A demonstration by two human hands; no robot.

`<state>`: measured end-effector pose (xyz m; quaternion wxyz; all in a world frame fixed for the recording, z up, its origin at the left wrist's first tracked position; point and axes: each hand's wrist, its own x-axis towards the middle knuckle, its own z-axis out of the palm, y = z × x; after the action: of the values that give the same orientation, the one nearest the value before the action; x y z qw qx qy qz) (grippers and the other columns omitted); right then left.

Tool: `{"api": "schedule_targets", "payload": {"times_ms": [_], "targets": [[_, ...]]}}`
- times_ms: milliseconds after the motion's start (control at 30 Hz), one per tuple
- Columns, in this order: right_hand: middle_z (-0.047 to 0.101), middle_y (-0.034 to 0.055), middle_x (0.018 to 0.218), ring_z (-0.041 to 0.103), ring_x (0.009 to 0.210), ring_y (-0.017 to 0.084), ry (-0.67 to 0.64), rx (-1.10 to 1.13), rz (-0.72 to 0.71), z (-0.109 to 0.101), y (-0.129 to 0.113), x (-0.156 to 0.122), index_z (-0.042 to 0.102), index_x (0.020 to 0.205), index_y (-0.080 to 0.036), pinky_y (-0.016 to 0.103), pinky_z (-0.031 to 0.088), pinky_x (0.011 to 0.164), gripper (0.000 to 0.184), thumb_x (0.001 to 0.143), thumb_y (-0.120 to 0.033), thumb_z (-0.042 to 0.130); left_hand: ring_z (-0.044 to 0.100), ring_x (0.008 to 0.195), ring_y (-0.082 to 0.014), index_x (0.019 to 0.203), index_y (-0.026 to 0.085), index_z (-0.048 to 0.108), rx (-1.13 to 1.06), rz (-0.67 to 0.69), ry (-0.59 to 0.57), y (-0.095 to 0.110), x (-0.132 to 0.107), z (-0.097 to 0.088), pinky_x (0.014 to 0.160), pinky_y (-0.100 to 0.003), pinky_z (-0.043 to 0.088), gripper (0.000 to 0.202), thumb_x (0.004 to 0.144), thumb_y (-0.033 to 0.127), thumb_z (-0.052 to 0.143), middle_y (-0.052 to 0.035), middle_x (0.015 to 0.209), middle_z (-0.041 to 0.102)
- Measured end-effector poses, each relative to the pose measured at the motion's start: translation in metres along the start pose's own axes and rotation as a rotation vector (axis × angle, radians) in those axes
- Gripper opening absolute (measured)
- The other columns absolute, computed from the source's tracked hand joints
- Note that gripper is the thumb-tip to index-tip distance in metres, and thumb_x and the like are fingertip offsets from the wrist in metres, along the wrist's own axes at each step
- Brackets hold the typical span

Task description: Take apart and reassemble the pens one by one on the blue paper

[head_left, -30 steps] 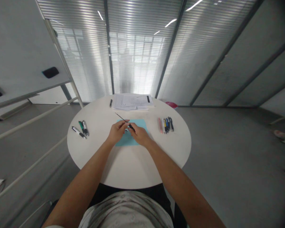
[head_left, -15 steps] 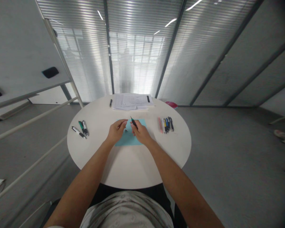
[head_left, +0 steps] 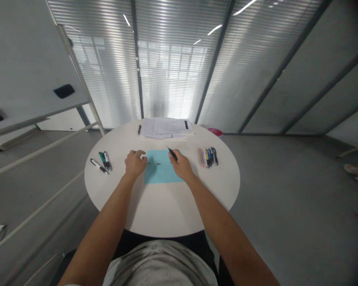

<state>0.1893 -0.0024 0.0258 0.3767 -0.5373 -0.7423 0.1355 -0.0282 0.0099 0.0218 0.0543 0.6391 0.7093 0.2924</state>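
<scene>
Head view: seated person at a round white table (head_left: 161,208), both forearms reaching in. Left hand (head_left: 135,165) loosely curled, knuckles up, on the left edge of a light blue sheet (head_left: 164,174); nothing visible in it, though the palm is hidden. Right hand (head_left: 181,166) pinching a slim black tool (head_left: 173,155) between thumb and fingers, tip pointing up and left, over the top right part of the sheet. Tool is pen-like; can't tell if pen or small screwdriver. Small metal part (head_left: 158,163) lies on the sheet between the hands, touching neither. Too small to identify.

Around them: pens and markers, left group (head_left: 103,162) and right row (head_left: 208,157), a stack of printed papers (head_left: 166,128), a lone dark pen (head_left: 139,129).

Working tip: part is tiny and could roll, so steady it with the free fingertips, keep the tool's tip in line with it, and work over the blue sheet, where it shows up well.
</scene>
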Motion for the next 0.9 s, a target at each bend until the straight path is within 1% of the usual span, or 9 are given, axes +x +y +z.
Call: {"api": "schedule_targets", "payload": {"times_ms": [100, 167, 267, 333, 400, 500, 600, 767, 900], "targets": [[0.069, 0.0016, 0.085, 0.063, 0.073, 0.017, -0.009, -0.039, 0.000, 0.000, 0.000, 0.000, 0.057, 0.111, -0.025, 0.024, 0.041, 0.065, 0.028, 0.096, -0.041, 0.038, 0.055, 0.102, -0.0275, 0.107, 0.027, 0.068, 0.027, -0.026, -0.027, 0.004, -0.001, -0.003, 0.087, -0.042, 0.043, 0.031, 0.080, 0.027, 0.052, -0.0102, 0.107, 0.060], [0.069, 0.0016, 0.084, 0.062, 0.073, 0.017, -0.016, -0.069, 0.006, 0.001, 0.001, 0.000, 0.057, 0.110, -0.025, 0.024, 0.039, 0.064, 0.028, 0.096, -0.041, 0.039, 0.055, 0.105, -0.0281, 0.106, 0.027, 0.069, 0.030, -0.014, -0.046, 0.003, 0.000, -0.005, 0.088, -0.042, 0.043, 0.031, 0.079, 0.028, 0.054, -0.0099, 0.109, 0.060], [0.069, 0.0018, 0.083, 0.062, 0.073, 0.017, -0.029, -0.101, 0.013, 0.002, 0.004, 0.000, 0.058, 0.109, -0.025, 0.024, 0.039, 0.064, 0.027, 0.095, -0.040, 0.040, 0.053, 0.107, -0.0293, 0.105, 0.028, 0.070, 0.044, 0.020, -0.042, -0.003, 0.004, -0.007, 0.090, -0.043, 0.041, 0.031, 0.077, 0.027, 0.055, -0.0090, 0.110, 0.061], [0.069, 0.0022, 0.084, 0.062, 0.074, 0.017, -0.036, -0.107, 0.005, 0.003, 0.006, 0.000, 0.059, 0.109, -0.025, 0.024, 0.039, 0.065, 0.027, 0.095, -0.039, 0.041, 0.052, 0.107, -0.0303, 0.106, 0.029, 0.069, 0.054, 0.005, -0.045, -0.010, 0.006, -0.008, 0.090, -0.044, 0.041, 0.033, 0.076, 0.027, 0.055, -0.0083, 0.109, 0.062], [0.069, 0.0025, 0.084, 0.062, 0.075, 0.017, -0.043, -0.108, -0.004, 0.003, 0.006, 0.000, 0.059, 0.108, -0.024, 0.024, 0.039, 0.066, 0.026, 0.095, -0.039, 0.041, 0.053, 0.106, -0.0307, 0.106, 0.029, 0.069, 0.058, 0.011, -0.101, -0.015, 0.007, -0.006, 0.090, -0.044, 0.040, 0.034, 0.075, 0.027, 0.055, -0.0079, 0.107, 0.063], [0.069, 0.0023, 0.083, 0.061, 0.074, 0.017, -0.061, -0.118, 0.002, 0.004, 0.006, 0.001, 0.059, 0.109, -0.025, 0.024, 0.038, 0.065, 0.027, 0.095, -0.039, 0.042, 0.052, 0.108, -0.0319, 0.108, 0.031, 0.069, 0.050, 0.100, -0.215, -0.017, 0.006, -0.001, 0.091, -0.045, 0.038, 0.035, 0.075, 0.032, 0.058, -0.0077, 0.110, 0.063], [0.069, 0.0025, 0.082, 0.061, 0.073, 0.017, -0.065, -0.119, 0.007, 0.005, 0.006, 0.001, 0.060, 0.110, -0.025, 0.024, 0.038, 0.065, 0.027, 0.095, -0.039, 0.042, 0.051, 0.108, -0.0336, 0.105, 0.031, 0.071, 0.083, 0.149, -0.261, -0.014, 0.004, 0.005, 0.092, -0.048, 0.036, 0.031, 0.077, 0.035, 0.057, -0.0092, 0.111, 0.064], [0.068, 0.0018, 0.081, 0.060, 0.071, 0.017, -0.079, -0.105, 0.004, 0.005, 0.006, 0.001, 0.060, 0.108, -0.025, 0.024, 0.038, 0.065, 0.027, 0.094, -0.041, 0.043, 0.052, 0.104, -0.0351, 0.099, 0.028, 0.072, 0.129, 0.187, -0.265, -0.008, 0.001, 0.008, 0.088, -0.049, 0.036, 0.030, 0.083, 0.034, 0.048, -0.0124, 0.104, 0.065], [0.068, 0.0015, 0.080, 0.060, 0.069, 0.016, -0.086, -0.104, -0.003, 0.007, 0.005, 0.001, 0.060, 0.108, -0.025, 0.024, 0.037, 0.063, 0.027, 0.094, -0.041, 0.042, 0.052, 0.104, -0.0355, 0.099, 0.024, 0.072, 0.168, 0.202, -0.262, -0.005, -0.001, 0.006, 0.088, -0.050, 0.034, 0.033, 0.085, 0.033, 0.044, -0.0139, 0.104, 0.066]]}}
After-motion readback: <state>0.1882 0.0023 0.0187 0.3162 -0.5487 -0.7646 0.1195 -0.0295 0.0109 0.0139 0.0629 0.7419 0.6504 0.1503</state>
